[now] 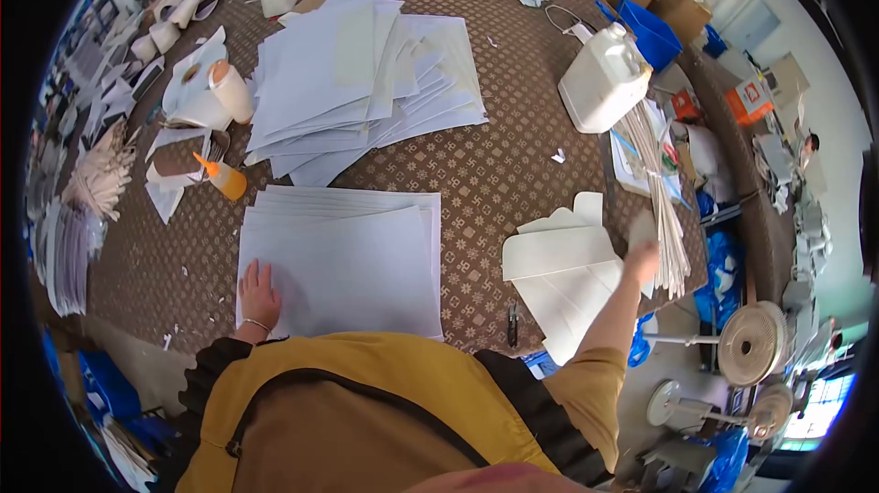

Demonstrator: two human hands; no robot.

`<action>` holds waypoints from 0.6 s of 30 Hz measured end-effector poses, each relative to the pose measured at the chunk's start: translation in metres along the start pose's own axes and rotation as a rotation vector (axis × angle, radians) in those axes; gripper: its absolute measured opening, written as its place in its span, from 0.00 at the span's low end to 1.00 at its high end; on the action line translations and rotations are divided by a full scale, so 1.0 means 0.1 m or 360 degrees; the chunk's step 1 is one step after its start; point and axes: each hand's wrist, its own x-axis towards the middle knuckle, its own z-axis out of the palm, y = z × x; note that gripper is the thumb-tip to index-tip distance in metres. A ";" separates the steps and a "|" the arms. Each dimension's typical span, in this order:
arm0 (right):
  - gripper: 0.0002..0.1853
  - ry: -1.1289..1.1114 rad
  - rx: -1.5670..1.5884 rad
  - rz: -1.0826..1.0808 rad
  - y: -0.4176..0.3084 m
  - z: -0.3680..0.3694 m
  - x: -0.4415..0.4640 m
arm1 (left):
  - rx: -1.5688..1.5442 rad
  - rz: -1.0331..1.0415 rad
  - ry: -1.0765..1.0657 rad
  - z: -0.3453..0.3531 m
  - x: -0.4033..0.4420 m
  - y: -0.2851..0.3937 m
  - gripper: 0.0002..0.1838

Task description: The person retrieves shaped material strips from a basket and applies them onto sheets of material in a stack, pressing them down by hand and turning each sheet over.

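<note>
My left hand lies flat with fingers spread on the left edge of a stack of white sheets. To the right, my right hand looks closed, with a blurred pale thing showing at its far side; its kind is unclear. That hand is beside a bundle of pale cords and over the right edge of a fan of white cut-out pieces with rounded ends. Between the sheets and the cut-outs, a small dark tool lies near the table's front edge.
Behind the stack spreads a larger pile of white sheets. An orange-tipped glue bottle and a white bottle stand left. A white jerrycan is at back right. Fans stand beyond the patterned table's right edge.
</note>
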 end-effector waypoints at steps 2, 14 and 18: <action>0.13 0.0440 0.0191 0.0245 0.20 -0.25 0.29 | 0.0067 0.0072 -0.0031 -0.07 0.05 0.05 0.27; 0.09 0.1026 0.2305 -0.0221 0.65 -1.87 0.70 | -0.0355 0.0385 0.0120 0.03 0.15 -0.10 0.20; 0.11 0.0604 0.2062 0.0052 0.46 -1.67 0.18 | -0.0378 0.0432 0.0277 0.22 0.08 -0.24 0.20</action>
